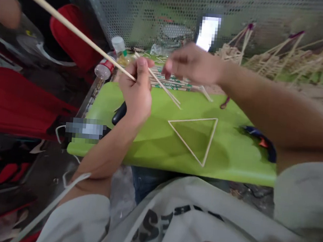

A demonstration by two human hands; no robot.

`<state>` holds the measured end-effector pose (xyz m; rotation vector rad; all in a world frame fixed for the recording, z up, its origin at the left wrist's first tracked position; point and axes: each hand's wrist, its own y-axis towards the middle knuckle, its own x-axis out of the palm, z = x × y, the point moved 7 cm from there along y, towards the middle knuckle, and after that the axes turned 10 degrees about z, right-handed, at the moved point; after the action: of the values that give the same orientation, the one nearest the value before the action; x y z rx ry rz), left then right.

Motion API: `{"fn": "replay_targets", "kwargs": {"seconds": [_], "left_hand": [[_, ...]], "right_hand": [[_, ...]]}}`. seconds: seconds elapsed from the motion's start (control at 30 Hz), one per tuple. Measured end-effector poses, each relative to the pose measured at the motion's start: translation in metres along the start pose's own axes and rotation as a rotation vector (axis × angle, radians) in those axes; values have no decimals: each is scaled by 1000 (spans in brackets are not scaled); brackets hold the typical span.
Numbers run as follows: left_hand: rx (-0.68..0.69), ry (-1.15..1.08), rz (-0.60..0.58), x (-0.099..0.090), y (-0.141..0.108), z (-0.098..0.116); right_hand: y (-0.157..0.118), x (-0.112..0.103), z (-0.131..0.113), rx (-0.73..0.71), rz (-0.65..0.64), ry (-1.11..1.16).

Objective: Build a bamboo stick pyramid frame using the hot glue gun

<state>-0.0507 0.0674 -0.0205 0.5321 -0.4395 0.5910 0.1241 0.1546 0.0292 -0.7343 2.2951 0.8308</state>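
Observation:
My left hand (138,91) is closed around a long, pale wooden stick (73,28) that slants toward the upper left. Two thinner sticks (165,87) cross behind its fingertips; whether they are gripped too, I cannot tell. To the right my right hand (195,64), slightly blurred, hovers with loosely bent fingers and no visible object in them. Below it, a triangle of thin sticks (210,141) lies flat on the green board (148,149). Beyond the hands, several sticks with green marks (178,83) lie in a pile.
Stick frames with purple ties (293,36) stand at the back right. A lit phone screen (209,29) leans against the perforated metal panel (242,12). Bottles, one with a white cap (118,43), stand at the back left. A dark blue tool (260,140) lies at the right. Red chairs (23,100) are on the left.

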Motion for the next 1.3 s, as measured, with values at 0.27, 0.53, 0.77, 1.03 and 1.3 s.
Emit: {"fn": "replay_targets", "kwargs": {"seconds": [0.27, 0.53, 0.77, 1.03, 1.3], "left_hand": [[-367, 85, -382, 35, -80, -42], [-709, 93, -439, 40, -89, -42], [-783, -10, -590, 40, -105, -47], [-752, 57, -654, 41, -110, -46], [-791, 133, -635, 38, -111, -53]], "right_hand": [[-154, 33, -8, 329, 97, 230], [-196, 16, 8, 467, 210, 442], [-213, 14, 12, 515, 302, 490], [-213, 16, 7, 471, 269, 518], [-212, 11, 4, 409, 331, 497]]}}
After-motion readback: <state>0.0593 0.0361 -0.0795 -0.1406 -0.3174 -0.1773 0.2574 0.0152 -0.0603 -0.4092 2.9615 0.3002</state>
